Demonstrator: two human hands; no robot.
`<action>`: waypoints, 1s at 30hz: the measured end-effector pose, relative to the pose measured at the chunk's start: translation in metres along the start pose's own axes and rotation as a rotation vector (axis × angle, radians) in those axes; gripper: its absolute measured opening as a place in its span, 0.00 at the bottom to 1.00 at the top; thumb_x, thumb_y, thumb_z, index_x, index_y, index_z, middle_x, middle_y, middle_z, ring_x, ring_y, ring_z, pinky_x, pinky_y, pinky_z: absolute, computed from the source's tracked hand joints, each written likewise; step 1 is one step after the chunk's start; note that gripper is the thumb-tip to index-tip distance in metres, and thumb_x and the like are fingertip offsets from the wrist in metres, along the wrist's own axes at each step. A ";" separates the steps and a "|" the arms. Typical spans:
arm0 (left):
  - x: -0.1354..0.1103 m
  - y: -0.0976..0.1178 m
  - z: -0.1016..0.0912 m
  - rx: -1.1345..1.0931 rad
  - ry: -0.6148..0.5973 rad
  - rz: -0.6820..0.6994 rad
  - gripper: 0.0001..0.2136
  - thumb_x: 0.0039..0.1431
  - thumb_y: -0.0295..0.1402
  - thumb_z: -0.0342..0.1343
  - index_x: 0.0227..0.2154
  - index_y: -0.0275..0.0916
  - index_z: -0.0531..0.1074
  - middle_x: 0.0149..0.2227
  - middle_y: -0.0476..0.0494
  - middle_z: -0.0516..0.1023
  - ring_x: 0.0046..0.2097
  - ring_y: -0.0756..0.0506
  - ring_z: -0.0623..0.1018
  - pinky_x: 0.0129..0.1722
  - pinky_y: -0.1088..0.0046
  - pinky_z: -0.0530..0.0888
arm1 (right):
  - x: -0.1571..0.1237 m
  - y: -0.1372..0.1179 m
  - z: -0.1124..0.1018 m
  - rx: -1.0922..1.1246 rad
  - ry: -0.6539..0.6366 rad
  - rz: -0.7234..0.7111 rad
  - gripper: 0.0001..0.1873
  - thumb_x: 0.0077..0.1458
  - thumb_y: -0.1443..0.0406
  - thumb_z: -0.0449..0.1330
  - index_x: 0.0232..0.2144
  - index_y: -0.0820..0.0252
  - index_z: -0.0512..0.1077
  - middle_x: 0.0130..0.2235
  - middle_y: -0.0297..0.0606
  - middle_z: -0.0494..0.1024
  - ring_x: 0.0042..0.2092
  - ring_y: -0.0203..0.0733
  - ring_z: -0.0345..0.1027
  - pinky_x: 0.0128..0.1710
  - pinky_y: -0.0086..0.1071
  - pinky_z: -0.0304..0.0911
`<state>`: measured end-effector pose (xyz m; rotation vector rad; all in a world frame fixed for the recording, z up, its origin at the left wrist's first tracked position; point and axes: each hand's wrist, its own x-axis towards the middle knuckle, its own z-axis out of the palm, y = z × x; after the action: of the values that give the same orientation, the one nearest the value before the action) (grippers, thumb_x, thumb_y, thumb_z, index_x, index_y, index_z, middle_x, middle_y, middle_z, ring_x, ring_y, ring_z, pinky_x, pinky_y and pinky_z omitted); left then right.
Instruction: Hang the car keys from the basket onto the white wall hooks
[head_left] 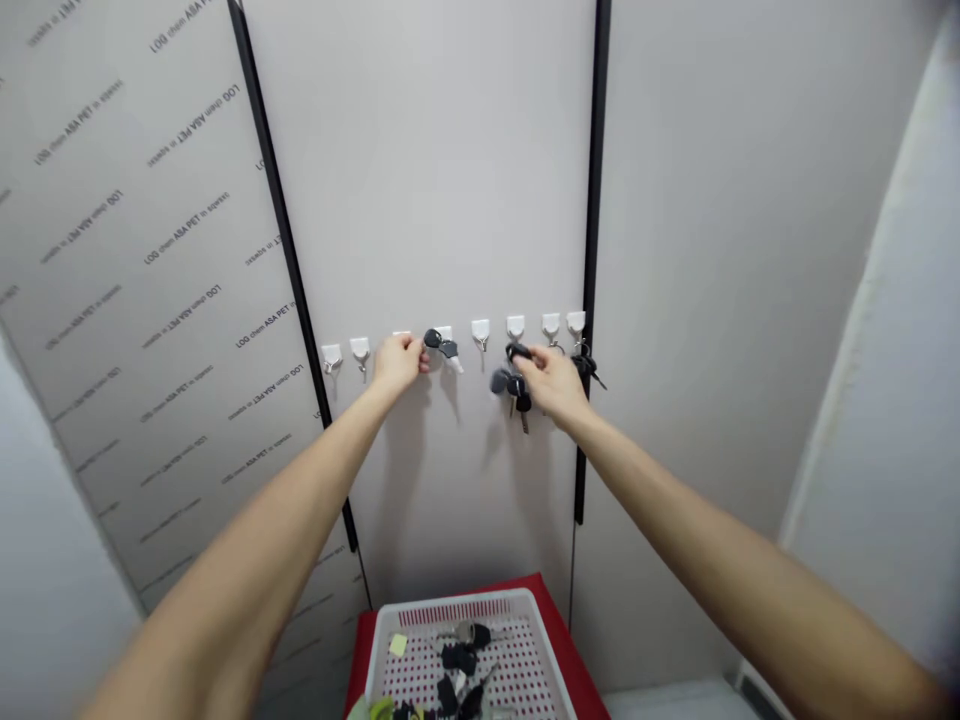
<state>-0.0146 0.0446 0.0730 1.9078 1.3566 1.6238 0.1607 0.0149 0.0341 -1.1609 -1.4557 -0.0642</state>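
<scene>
A row of several small white hooks (480,330) is stuck on the grey wall panel. My left hand (399,362) reaches up to the row and pinches a black-headed key (442,347) beside one hook. My right hand (553,384) is closed on a bunch of black keys (514,385) just below a hook further right. Another black key set (586,364) hangs from the rightmost hook.
Below, a white perforated basket (457,612) sits on a red surface (559,630) and holds several more black keys (459,660) and a yellow tag. Black vertical strips (592,250) divide the wall panels; the left panel carries printed film.
</scene>
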 end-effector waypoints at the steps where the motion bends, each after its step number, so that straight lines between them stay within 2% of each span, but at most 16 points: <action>1: 0.002 0.002 -0.001 0.135 0.004 0.036 0.10 0.44 0.34 0.42 0.17 0.34 0.62 0.17 0.49 0.66 0.22 0.53 0.67 0.25 0.77 0.63 | -0.009 0.010 0.001 -0.041 -0.021 0.015 0.13 0.41 0.61 0.48 0.27 0.61 0.67 0.28 0.36 0.68 0.32 0.36 0.59 0.33 0.30 0.55; 4: 0.009 0.012 0.000 0.446 0.050 0.174 0.09 0.43 0.36 0.45 0.17 0.36 0.64 0.18 0.47 0.67 0.28 0.49 0.68 0.29 0.74 0.62 | -0.025 0.027 0.011 -0.157 -0.094 0.001 0.12 0.40 0.63 0.49 0.27 0.62 0.68 0.33 0.39 0.66 0.36 0.37 0.58 0.38 0.31 0.53; 6: 0.015 0.018 0.000 0.514 0.089 0.204 0.09 0.42 0.36 0.46 0.18 0.37 0.65 0.20 0.46 0.68 0.31 0.48 0.68 0.31 0.73 0.62 | -0.026 0.028 0.017 -0.211 -0.115 -0.006 0.13 0.40 0.64 0.49 0.28 0.62 0.68 0.31 0.40 0.65 0.36 0.38 0.57 0.37 0.31 0.53; 9: 0.023 0.021 -0.004 0.396 0.172 0.136 0.09 0.44 0.35 0.43 0.19 0.35 0.65 0.20 0.46 0.67 0.28 0.50 0.68 0.28 0.75 0.62 | -0.015 0.019 0.017 -0.213 -0.060 0.012 0.13 0.42 0.63 0.47 0.27 0.63 0.68 0.26 0.38 0.65 0.31 0.37 0.58 0.33 0.31 0.54; 12: 0.025 0.020 -0.009 0.094 0.193 0.072 0.11 0.47 0.34 0.39 0.21 0.34 0.63 0.18 0.49 0.64 0.21 0.54 0.65 0.22 0.79 0.62 | 0.003 0.004 0.009 -0.193 0.065 -0.014 0.13 0.41 0.61 0.47 0.22 0.63 0.67 0.24 0.37 0.65 0.28 0.36 0.57 0.30 0.30 0.54; 15: 0.012 0.020 -0.010 -0.110 0.111 0.086 0.09 0.46 0.33 0.40 0.21 0.34 0.61 0.16 0.53 0.61 0.17 0.57 0.62 0.18 0.81 0.60 | 0.020 -0.013 -0.002 -0.101 0.052 -0.037 0.13 0.41 0.61 0.47 0.21 0.64 0.66 0.22 0.36 0.66 0.26 0.34 0.58 0.27 0.29 0.54; 18: -0.023 0.014 -0.002 -0.167 -0.089 0.058 0.07 0.45 0.31 0.42 0.18 0.34 0.60 0.14 0.54 0.59 0.15 0.57 0.61 0.17 0.82 0.60 | 0.018 -0.022 -0.010 0.062 -0.024 -0.006 0.13 0.41 0.61 0.47 0.25 0.64 0.67 0.22 0.34 0.67 0.23 0.32 0.58 0.24 0.27 0.55; 22: -0.092 -0.025 0.016 -0.149 -0.408 -0.038 0.08 0.44 0.31 0.42 0.16 0.34 0.60 0.13 0.55 0.60 0.16 0.57 0.62 0.18 0.81 0.61 | -0.016 -0.008 -0.007 0.114 -0.150 -0.009 0.10 0.35 0.64 0.52 0.24 0.63 0.68 0.24 0.33 0.69 0.25 0.32 0.60 0.27 0.26 0.55; 24: -0.121 -0.049 0.024 -0.104 -0.518 -0.086 0.08 0.44 0.32 0.42 0.15 0.34 0.60 0.13 0.55 0.61 0.16 0.56 0.62 0.19 0.80 0.61 | -0.030 0.005 0.001 0.150 -0.165 0.081 0.09 0.34 0.66 0.53 0.22 0.63 0.68 0.24 0.33 0.69 0.26 0.32 0.60 0.28 0.27 0.56; 27: -0.134 -0.073 0.034 -0.074 -0.546 -0.189 0.09 0.44 0.32 0.41 0.16 0.34 0.61 0.14 0.53 0.63 0.17 0.55 0.64 0.21 0.79 0.62 | -0.031 0.016 0.014 0.286 -0.082 0.242 0.09 0.33 0.67 0.53 0.23 0.65 0.67 0.23 0.33 0.69 0.24 0.30 0.59 0.26 0.26 0.56; 29: -0.122 -0.074 0.037 -0.089 -0.472 -0.195 0.10 0.45 0.33 0.40 0.18 0.34 0.62 0.18 0.50 0.66 0.22 0.54 0.66 0.24 0.78 0.63 | -0.023 0.016 0.020 0.398 -0.055 0.246 0.10 0.32 0.67 0.54 0.23 0.65 0.67 0.23 0.32 0.69 0.24 0.29 0.60 0.27 0.26 0.57; 30: -0.112 -0.072 0.038 -0.086 -0.420 -0.152 0.10 0.45 0.33 0.40 0.19 0.34 0.63 0.22 0.48 0.68 0.26 0.53 0.68 0.27 0.77 0.64 | -0.020 0.014 0.022 0.447 -0.083 0.239 0.10 0.32 0.67 0.54 0.24 0.65 0.67 0.24 0.32 0.69 0.25 0.29 0.60 0.28 0.25 0.57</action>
<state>-0.0050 0.0060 -0.0592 1.9037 1.2000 1.1098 0.1493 0.0239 0.0044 -0.9641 -1.3051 0.4583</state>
